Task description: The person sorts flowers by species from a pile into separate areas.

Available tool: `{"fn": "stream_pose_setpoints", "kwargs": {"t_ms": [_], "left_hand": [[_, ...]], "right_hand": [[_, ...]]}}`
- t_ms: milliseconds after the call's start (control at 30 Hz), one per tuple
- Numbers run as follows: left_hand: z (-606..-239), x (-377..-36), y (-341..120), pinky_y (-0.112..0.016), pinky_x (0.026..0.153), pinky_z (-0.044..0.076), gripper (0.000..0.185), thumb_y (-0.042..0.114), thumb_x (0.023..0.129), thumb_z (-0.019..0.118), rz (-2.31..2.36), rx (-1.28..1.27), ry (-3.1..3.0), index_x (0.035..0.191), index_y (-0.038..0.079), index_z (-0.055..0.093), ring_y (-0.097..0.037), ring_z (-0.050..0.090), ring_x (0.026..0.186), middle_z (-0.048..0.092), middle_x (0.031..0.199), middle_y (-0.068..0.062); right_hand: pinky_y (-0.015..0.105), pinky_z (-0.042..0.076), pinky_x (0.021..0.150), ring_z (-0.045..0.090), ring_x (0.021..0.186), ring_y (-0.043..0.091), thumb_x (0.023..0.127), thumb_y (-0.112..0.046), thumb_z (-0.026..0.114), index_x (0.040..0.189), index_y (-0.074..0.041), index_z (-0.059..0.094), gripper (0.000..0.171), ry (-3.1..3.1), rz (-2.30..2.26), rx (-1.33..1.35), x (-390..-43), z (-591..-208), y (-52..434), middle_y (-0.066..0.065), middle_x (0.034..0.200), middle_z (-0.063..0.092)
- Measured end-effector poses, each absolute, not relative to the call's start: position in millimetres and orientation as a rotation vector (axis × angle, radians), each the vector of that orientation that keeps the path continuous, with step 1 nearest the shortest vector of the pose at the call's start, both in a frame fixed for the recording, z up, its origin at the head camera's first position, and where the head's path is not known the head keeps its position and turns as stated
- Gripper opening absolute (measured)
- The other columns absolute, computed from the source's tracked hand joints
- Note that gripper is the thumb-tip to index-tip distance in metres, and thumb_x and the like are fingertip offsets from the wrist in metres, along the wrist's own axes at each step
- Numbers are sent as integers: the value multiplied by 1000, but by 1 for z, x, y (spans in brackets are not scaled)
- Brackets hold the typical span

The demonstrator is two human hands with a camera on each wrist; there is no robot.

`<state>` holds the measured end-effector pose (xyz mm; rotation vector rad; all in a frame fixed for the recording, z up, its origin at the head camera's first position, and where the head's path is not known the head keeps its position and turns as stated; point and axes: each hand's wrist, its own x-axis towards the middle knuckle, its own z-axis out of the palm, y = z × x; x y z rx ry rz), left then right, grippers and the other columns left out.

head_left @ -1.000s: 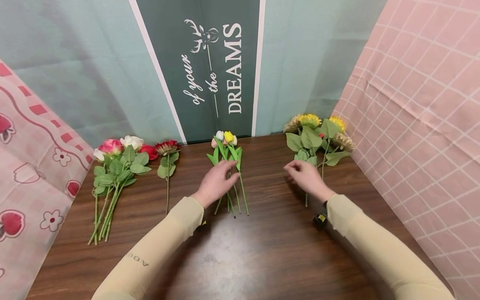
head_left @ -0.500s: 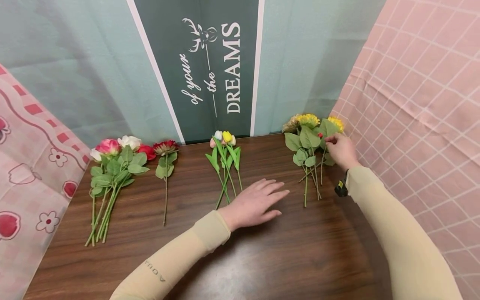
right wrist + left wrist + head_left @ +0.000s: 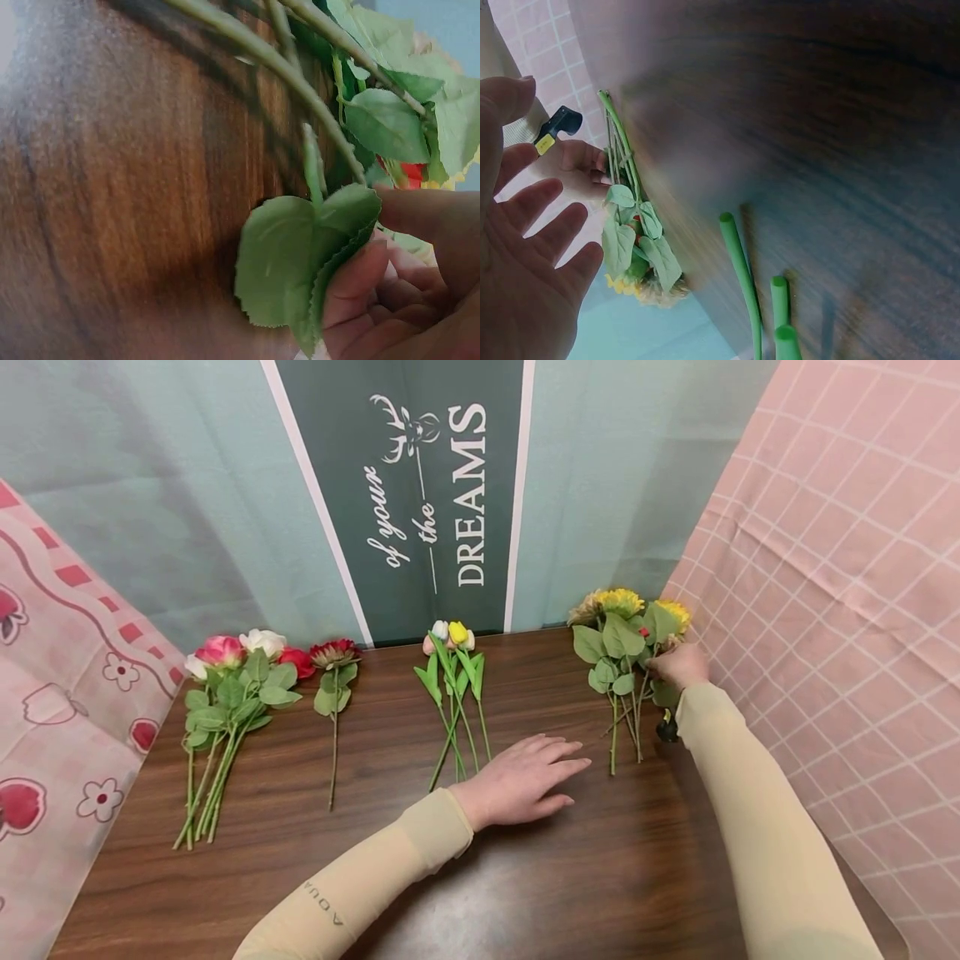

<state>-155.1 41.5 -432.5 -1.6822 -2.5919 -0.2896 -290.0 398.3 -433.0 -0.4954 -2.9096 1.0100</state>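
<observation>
**Right hand closes on the sunflowers while the left stays flat**

The right hand [image 3: 678, 665] is at the right edge of the sunflowers [image 3: 626, 635], which lie at the back right of the table [image 3: 570, 877], their stems pointing toward the person. Its fingers [image 3: 352, 289] are curled round leaves and a stem of the bunch; the right wrist view shows a serrated leaf [image 3: 300, 262] pinched against the fingertips. Half a second ago the same hand was a little higher, touching the flower heads near the yellow bloom; now it sits lower among the leaves, and the sleeve has drawn in closer to the stems. A second ago it was well short of the bunch, in front of it.

The left hand [image 3: 525, 777] lies palm down on the table, fingers straight and spread, holding nothing. It rests between the tulips [image 3: 452, 685] and the sunflowers, just right of the tulip stems. It has hardly shifted in the last half second. A second ago it lay on the tulip stems themselves, which were then fanned out more widely.

The left wrist view shows the open palm [image 3: 525, 270], the cut ends of the tulip stems, and the sunflowers beyond with the other hand against them.

The roses [image 3: 232, 693] lie at the back left and a single red flower [image 3: 333, 681] lies beside them, both where they were before.
</observation>
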Motion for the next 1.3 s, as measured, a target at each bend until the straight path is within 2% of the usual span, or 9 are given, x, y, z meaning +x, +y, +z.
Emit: {"fn": "stream_pose_setpoints", "kwargs": {"t_ms": [133,233,367,567,800,1000,1167,1300], "left_hand": [[-434,-156,40,-40,123,23,57,41,105,56,-320,-1686,-2607,156,17,45,-27,38,147,40,161,-8],[-435,-157,40,-41,123,24,56,40,105,56,-335,-1686,-2616,156,17,45,-26,38,147,40,161,-8],[-438,-158,38,-41,123,24,55,39,105,56,-352,-1687,-2618,155,17,46,-27,38,146,40,160,-8],[-439,-159,34,-39,123,24,54,39,106,56,-385,-1671,-2626,154,17,48,-25,39,146,42,160,-7],[-436,-161,25,-38,121,29,50,38,105,57,-442,-1591,-2654,151,17,52,-23,42,144,45,157,-5],[-435,-164,14,-38,115,38,48,33,105,57,-644,-1392,-2766,150,16,54,-21,47,140,51,153,-3],[-436,-167,1,-39,110,44,45,31,105,58,-956,-1141,-2840,146,14,57,-20,52,136,57,146,-2],[-438,-169,-7,-37,105,49,42,27,104,59,-1312,-921,-2834,143,9,60,-19,59,126,62,139,-4]], "right_hand": [[30,54,60,65,59,12,91,-17,73,100,11,70,30,-2904,1228,-542,-289,-429,399,4,65,70],[31,56,59,68,61,11,91,-15,70,108,14,68,34,-2871,1371,-576,-287,-426,399,5,69,73],[32,57,62,67,64,10,94,-17,66,112,10,67,32,-2819,1473,-623,-282,-422,400,0,69,72],[26,57,62,65,64,5,99,-14,63,123,11,62,35,-2656,1656,-542,-276,-409,396,-7,70,70],[22,57,58,67,65,6,100,-18,65,117,9,64,32,-2499,1687,-402,-270,-392,387,-7,72,70],[22,58,61,67,69,8,101,-21,65,125,11,61,40,-2469,1677,-307,-259,-379,364,-10,77,70],[25,60,65,68,70,9,101,-14,64,125,16,59,39,-2420,1806,-154,-247,-379,325,-4,81,71],[32,62,71,70,73,13,100,-12,65,126,17,59,39,-2437,1935,-61,-239,-386,285,13,92,74]]}}
